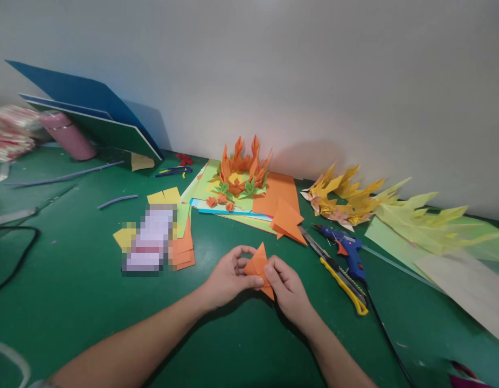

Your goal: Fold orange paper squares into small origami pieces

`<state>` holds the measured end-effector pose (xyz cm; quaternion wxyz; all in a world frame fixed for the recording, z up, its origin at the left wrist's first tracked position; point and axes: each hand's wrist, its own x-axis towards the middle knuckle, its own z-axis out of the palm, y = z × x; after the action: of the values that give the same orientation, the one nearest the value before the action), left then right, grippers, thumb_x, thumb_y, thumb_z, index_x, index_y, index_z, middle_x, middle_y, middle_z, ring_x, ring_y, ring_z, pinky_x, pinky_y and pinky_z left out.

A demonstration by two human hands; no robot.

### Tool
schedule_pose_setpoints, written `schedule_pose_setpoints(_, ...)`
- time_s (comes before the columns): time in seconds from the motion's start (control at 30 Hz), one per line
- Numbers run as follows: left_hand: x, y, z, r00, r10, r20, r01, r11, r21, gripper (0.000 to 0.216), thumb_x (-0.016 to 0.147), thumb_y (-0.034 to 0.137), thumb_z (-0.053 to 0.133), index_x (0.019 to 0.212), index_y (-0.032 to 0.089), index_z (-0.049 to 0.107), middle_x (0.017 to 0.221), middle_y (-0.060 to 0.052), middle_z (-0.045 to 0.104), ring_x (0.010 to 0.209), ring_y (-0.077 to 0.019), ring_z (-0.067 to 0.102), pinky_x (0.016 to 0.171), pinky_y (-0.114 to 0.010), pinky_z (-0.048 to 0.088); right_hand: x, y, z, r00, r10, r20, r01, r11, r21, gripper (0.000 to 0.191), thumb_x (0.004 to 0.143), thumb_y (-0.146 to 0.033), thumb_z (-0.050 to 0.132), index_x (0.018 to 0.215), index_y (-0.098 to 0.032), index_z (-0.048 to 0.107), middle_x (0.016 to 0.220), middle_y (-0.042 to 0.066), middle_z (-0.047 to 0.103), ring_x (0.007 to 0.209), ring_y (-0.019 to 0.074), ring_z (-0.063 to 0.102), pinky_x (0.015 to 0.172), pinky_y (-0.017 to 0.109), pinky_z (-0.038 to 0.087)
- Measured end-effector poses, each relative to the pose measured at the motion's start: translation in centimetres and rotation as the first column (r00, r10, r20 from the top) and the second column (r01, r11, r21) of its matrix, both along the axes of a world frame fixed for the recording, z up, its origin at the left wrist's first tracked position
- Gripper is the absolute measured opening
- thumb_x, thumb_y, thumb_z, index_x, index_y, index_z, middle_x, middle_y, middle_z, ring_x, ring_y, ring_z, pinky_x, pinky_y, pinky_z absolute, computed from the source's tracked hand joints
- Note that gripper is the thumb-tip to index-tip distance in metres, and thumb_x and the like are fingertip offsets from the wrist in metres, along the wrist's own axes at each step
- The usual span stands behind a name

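Note:
A small folded orange paper piece (258, 265) is held between both of my hands just above the green table (83, 291). My left hand (229, 277) pinches its left side with thumb and fingers curled. My right hand (288, 288) grips its right lower edge, fingers closed on the paper. A larger folded orange triangle (288, 220) lies just beyond my hands. Behind it, finished orange paper flowers (241, 164) stand on coloured sheets near the wall.
A yellow utility knife (342, 280) and a blue glue gun (348, 250) with its black cord lie to the right. Yellow paper flowers (346, 196) and pale green folded pieces (427, 223) lie far right. Orange and yellow squares (182, 248), blue boards (88, 102) and a pink cylinder (67, 134) are at the left.

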<state>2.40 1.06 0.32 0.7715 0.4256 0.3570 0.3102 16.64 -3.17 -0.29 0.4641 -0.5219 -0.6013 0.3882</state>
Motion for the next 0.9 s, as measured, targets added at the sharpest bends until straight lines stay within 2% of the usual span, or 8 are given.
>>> schedule_pose_setpoints(0.27,-0.1,0.1,0.0,0.999,0.004,0.051,-0.005,1.000,0.023,0.054,0.054,0.029,0.081,0.095,0.018,0.047,0.070,0.004,0.062,0.055,-0.0081,0.058,0.059,-0.023,0.046,0.0,0.4,0.0,0.993,0.002,-0.119,-0.007,0.999,-0.039,0.037,0.088,-0.048,0.039,0.062,-0.021,0.041,0.058,-0.004,0.042,0.055,0.0117,0.040,0.052,0.022,0.036)
schedule_pose_setpoints(0.33,0.0,0.0,0.0,0.998,0.016,0.055,-0.019,0.998,0.059,0.050,0.056,0.030,0.080,0.093,0.019,0.049,0.078,0.002,0.061,0.060,-0.0085,0.058,0.059,-0.022,0.045,0.0,0.5,-0.1,0.994,-0.011,-0.104,0.010,1.000,-0.014,0.036,0.088,-0.047,0.039,0.062,-0.021,0.039,0.058,-0.004,0.038,0.054,0.0114,0.038,0.051,0.022,0.035)
schedule_pose_setpoints(0.43,0.2,0.0,0.2,0.998,0.043,0.046,-0.049,0.990,0.134,0.047,0.054,0.032,0.080,0.090,0.019,0.053,0.089,-0.001,0.059,0.078,-0.0131,0.057,0.066,-0.024,0.045,-0.1,0.7,-0.2,0.999,-0.015,-0.034,0.015,1.000,0.023,0.034,0.088,-0.042,0.039,0.062,-0.021,0.038,0.058,-0.005,0.037,0.054,0.0112,0.037,0.051,0.022,0.033)
schedule_pose_setpoints(0.5,0.3,-0.1,0.4,0.996,0.087,0.001,-0.086,0.979,0.183,0.043,0.054,0.034,0.079,0.085,0.018,0.055,0.087,-0.001,0.057,0.085,-0.0150,0.054,0.073,-0.026,0.044,-0.1,0.7,-0.3,1.000,-0.012,0.013,0.011,0.999,0.038,0.032,0.088,-0.039,0.038,0.062,-0.021,0.037,0.058,-0.005,0.037,0.054,0.0111,0.037,0.052,0.022,0.032)
schedule_pose_setpoints(0.63,0.1,0.0,0.9,0.977,0.185,-0.107,-0.156,0.960,0.231,0.033,0.066,0.043,0.069,0.082,0.017,0.057,0.075,0.002,0.054,0.075,-0.0123,0.051,0.071,-0.025,0.042,-0.3,0.8,-0.3,0.999,-0.024,0.048,0.022,0.998,0.052,0.031,0.088,-0.037,0.038,0.062,-0.021,0.037,0.058,-0.005,0.036,0.054,0.0109,0.036,0.051,0.022,0.031)
schedule_pose_setpoints(0.73,0.0,0.2,1.0,0.964,0.244,-0.105,-0.214,0.947,0.239,0.034,0.071,0.047,0.063,0.087,0.017,0.056,0.073,0.003,0.052,0.069,-0.0107,0.050,0.065,-0.023,0.041,-0.3,0.8,-0.4,0.998,-0.046,0.035,0.043,0.997,0.062,0.031,0.088,-0.037,0.039,0.061,-0.021,0.036,0.058,-0.005,0.035,0.053,0.0107,0.035,0.051,0.022,0.030)
schedule_pose_setpoints(0.8,0.0,0.2,0.9,0.972,0.225,-0.066,-0.206,0.953,0.223,0.039,0.067,0.046,0.067,0.091,0.018,0.054,0.073,0.003,0.052,0.067,-0.0106,0.051,0.060,-0.023,0.041,-0.2,0.9,-0.5,0.997,-0.069,0.018,0.068,0.996,0.059,0.032,0.087,-0.038,0.040,0.061,-0.021,0.037,0.057,-0.005,0.035,0.053,0.0107,0.035,0.051,0.022,0.031)
schedule_pose_setpoints(0.9,0.1,0.2,0.6,0.993,0.120,-0.011,-0.117,0.980,0.163,0.048,0.060,0.042,0.075,0.093,0.018,0.050,0.074,0.003,0.054,0.064,-0.0098,0.052,0.055,-0.022,0.041,-0.3,0.9,-0.5,0.998,-0.059,-0.032,0.060,0.998,0.025,0.032,0.087,-0.041,0.041,0.062,-0.021,0.040,0.058,-0.004,0.042,0.054,0.0112,0.040,0.052,0.023,0.034)
